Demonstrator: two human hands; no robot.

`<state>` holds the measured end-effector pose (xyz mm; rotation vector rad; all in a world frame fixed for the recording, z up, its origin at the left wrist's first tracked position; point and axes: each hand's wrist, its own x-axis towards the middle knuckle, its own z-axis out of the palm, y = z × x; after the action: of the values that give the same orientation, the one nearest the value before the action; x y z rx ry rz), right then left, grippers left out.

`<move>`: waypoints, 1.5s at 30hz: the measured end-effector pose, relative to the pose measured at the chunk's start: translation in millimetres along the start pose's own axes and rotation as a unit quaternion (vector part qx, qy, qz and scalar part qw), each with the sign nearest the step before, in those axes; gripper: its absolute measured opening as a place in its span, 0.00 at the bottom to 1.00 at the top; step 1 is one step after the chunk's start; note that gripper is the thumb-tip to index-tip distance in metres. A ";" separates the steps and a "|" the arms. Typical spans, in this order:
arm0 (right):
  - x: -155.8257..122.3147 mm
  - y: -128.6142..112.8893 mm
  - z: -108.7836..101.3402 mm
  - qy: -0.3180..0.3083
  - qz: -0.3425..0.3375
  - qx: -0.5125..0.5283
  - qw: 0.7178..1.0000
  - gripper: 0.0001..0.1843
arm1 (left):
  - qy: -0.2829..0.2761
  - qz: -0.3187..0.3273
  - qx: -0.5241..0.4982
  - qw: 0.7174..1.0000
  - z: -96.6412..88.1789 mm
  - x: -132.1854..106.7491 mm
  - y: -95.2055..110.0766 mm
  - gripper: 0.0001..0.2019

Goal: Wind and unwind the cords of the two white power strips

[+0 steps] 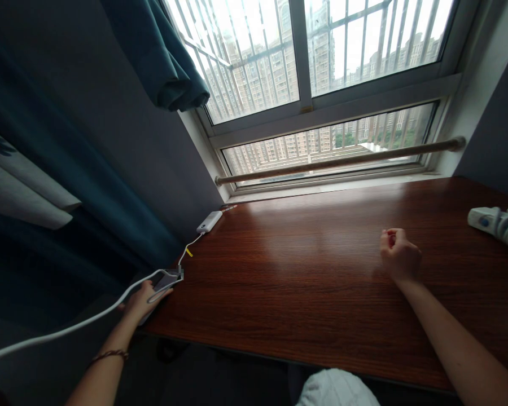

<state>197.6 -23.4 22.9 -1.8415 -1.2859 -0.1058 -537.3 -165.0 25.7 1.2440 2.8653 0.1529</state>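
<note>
At the left end of the brown wooden desk [271, 282], my left hand [141, 301] grips a flat grey object [166, 280], its fingers wrapped round the sides. What kind of object it is cannot be made out. A thick white cable [80, 326] runs across the top of it and down to the left. Over the right half of the desk my right hand [400, 256] is curled into a loose fist, with nothing visible in it. A small white box [209, 222] with a thin white cord lies near the left wall, beyond my left hand.
At the right edge lies a white power strip [485, 220] with its cord coiled round it. A barred window [305, 107] with a horizontal rail [342, 163] rises behind the desk. Blue curtains [169, 79] hang at the left. A pale rounded cloth [338, 389] shows at the bottom.
</note>
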 end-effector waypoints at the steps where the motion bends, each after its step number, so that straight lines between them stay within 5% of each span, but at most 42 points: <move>1: 0.0 0.1 0.0 0.000 -0.001 0.000 1.000 0.13 | 0.000 -0.001 0.000 1.000 -0.2 -0.1 0.4 0.46; 45: 0.1 0.4 0.9 0.008 -0.002 -0.008 1.000 0.12 | -0.012 -0.013 0.015 1.000 1.2 -1.1 0.5 0.46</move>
<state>197.7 -22.7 22.1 -1.8484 -1.2819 -0.1327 -536.2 -165.4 24.6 1.2046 2.8716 0.0953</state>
